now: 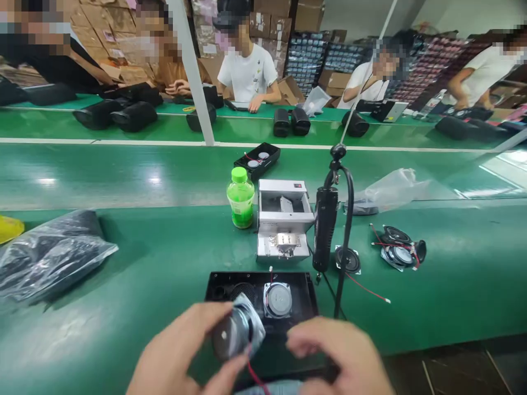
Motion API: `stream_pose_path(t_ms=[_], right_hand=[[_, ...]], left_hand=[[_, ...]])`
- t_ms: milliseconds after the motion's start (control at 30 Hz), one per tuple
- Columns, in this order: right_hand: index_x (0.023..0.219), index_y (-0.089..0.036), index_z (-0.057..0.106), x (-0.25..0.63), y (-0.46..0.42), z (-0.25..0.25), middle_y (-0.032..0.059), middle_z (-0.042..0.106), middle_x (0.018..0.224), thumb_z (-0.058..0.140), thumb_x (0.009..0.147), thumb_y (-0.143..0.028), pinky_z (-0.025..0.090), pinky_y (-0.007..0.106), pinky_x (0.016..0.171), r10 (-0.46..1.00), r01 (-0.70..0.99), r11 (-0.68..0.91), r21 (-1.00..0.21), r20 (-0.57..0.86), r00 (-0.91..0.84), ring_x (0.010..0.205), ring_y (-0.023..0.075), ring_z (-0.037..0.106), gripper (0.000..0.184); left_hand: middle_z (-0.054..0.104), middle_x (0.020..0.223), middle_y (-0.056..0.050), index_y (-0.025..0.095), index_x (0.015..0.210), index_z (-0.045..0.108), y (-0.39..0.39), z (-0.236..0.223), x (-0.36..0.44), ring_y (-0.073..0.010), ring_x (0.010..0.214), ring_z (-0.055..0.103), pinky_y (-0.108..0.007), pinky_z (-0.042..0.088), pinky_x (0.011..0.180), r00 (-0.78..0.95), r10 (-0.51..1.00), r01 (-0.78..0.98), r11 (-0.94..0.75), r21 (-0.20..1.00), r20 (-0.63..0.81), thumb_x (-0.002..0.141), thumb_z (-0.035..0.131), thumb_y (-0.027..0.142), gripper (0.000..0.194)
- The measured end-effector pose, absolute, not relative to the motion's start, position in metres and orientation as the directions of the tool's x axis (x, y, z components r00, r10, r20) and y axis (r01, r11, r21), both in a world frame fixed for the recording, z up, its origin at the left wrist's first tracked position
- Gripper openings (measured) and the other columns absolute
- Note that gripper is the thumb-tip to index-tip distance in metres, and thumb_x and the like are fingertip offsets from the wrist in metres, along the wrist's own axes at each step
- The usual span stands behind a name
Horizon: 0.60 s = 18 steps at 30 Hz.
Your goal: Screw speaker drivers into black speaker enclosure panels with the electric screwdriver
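My left hand grips a speaker driver over the open housing

My left hand (185,343) is curled around the square-framed speaker driver (233,332), thumb and fingers on its rim, magnet side turned up, and a red wire (256,377) trails down from it. My right hand (333,351) hangs just beside the driver, fingers loosely curled; I cannot tell whether it pinches anything. Both forearms come in low over the bench (123,312). Beneath my hands lies a black speaker housing (307,296), with a second driver (278,300) seated inside. Beyond it stand a green-capped bottle (240,198), a metal jig (284,219) and a hanging electric screwdriver (325,227). More wired drivers (397,247) lie to the right, and a plastic bag of black parts (53,255) lies to the left.
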State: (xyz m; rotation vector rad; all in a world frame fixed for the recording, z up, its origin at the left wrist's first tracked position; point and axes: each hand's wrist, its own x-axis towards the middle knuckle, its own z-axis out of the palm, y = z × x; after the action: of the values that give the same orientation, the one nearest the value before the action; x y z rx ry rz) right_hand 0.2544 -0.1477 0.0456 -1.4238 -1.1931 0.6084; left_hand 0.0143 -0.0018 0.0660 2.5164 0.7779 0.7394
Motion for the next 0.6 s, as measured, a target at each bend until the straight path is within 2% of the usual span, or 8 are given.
stream_pose_path(t_ms=[67,100,167,267,333,400,467,600], right_hand=[[0.097,-0.025,0.080,0.284,-0.155,0.050,0.0010,0.077,0.080,0.081,0.092,-0.037,0.060,0.020,0.065,0.729,0.418,0.107,-0.902,0.357,0.584,0.070,0.0147,0.073,0.013],[0.100,-0.025,0.079,0.299,-0.154,0.050,0.0006,0.076,0.084,0.075,0.098,-0.031,0.059,0.019,0.068,0.595,0.451,0.081,-0.889,0.406,0.693,0.072,0.0126,0.072,0.008],[0.117,-0.026,0.075,0.327,-0.145,0.046,0.0012,0.076,0.095,0.072,0.100,-0.028,0.061,0.021,0.076,0.459,0.456,0.039,-0.889,0.422,0.782,0.081,0.0124,0.074,0.018],[0.143,-0.026,0.064,0.354,-0.118,0.038,0.0121,0.074,0.131,0.079,0.094,-0.039,0.065,0.035,0.091,0.619,0.378,-0.038,-0.925,0.275,0.736,0.110,0.0227,0.076,0.052],[0.154,-0.026,0.053,0.360,-0.101,0.034,0.0157,0.070,0.140,0.080,0.093,-0.048,0.064,0.043,0.097,0.746,0.333,-0.064,-0.941,0.176,0.642,0.118,0.0275,0.074,0.071],[0.159,-0.027,0.047,0.361,-0.088,0.033,0.0143,0.071,0.136,0.077,0.094,-0.053,0.062,0.047,0.100,0.821,0.307,-0.058,-0.950,0.129,0.556,0.115,0.0274,0.074,0.076],[0.158,-0.028,0.046,0.360,-0.079,0.033,0.0117,0.073,0.130,0.074,0.096,-0.055,0.061,0.045,0.100,0.854,0.284,-0.045,-0.958,0.110,0.509,0.113,0.0262,0.073,0.072],[0.158,-0.027,0.042,0.361,-0.069,0.028,0.0069,0.072,0.113,0.071,0.098,-0.057,0.061,0.041,0.087,0.845,0.218,-0.005,-0.976,0.113,0.523,0.099,0.0229,0.072,0.073]], left_hand=[[0.077,0.097,-0.001,0.026,0.113,0.065,0.006,0.070,0.017,-0.0161,0.075,0.077,-0.022,0.064,0.066,0.644,0.716,0.534,-0.672,0.513,0.268,0.095,0.074,0.048,0.029],[0.075,0.094,0.000,0.026,0.109,0.065,0.008,0.070,0.021,-0.0156,0.071,0.075,-0.023,0.062,0.062,0.635,0.739,0.580,-0.649,0.492,0.225,0.095,0.073,0.046,0.026],[0.073,0.095,-0.001,0.024,0.114,0.067,0.011,0.069,0.034,-0.0172,0.069,0.073,-0.027,0.059,0.058,0.680,0.721,0.621,-0.662,0.420,0.130,0.096,0.070,0.041,0.025],[0.075,0.106,-0.005,0.023,0.125,0.071,0.016,0.068,0.055,-0.0220,0.079,0.077,-0.033,0.061,0.067,0.764,0.644,0.624,-0.718,0.309,-0.045,0.099,0.067,0.034,0.030],[0.075,0.112,-0.007,0.022,0.123,0.073,0.020,0.068,0.066,-0.0246,0.087,0.078,-0.036,0.062,0.073,0.767,0.630,0.637,-0.727,0.255,-0.118,0.101,0.067,0.034,0.026],[0.074,0.116,-0.009,0.022,0.122,0.073,0.023,0.068,0.073,-0.0258,0.091,0.079,-0.035,0.062,0.074,0.747,0.644,0.665,-0.718,0.206,-0.165,0.102,0.068,0.034,0.024],[0.073,0.116,-0.010,0.022,0.121,0.072,0.023,0.067,0.078,-0.0261,0.092,0.079,-0.035,0.062,0.074,0.729,0.652,0.684,-0.711,0.163,-0.210,0.102,0.068,0.033,0.022],[0.071,0.111,-0.010,0.019,0.117,0.070,0.018,0.061,0.080,-0.0270,0.090,0.078,-0.036,0.061,0.070,0.695,0.666,0.706,-0.703,0.085,-0.272,0.104,0.067,0.037,0.022]])
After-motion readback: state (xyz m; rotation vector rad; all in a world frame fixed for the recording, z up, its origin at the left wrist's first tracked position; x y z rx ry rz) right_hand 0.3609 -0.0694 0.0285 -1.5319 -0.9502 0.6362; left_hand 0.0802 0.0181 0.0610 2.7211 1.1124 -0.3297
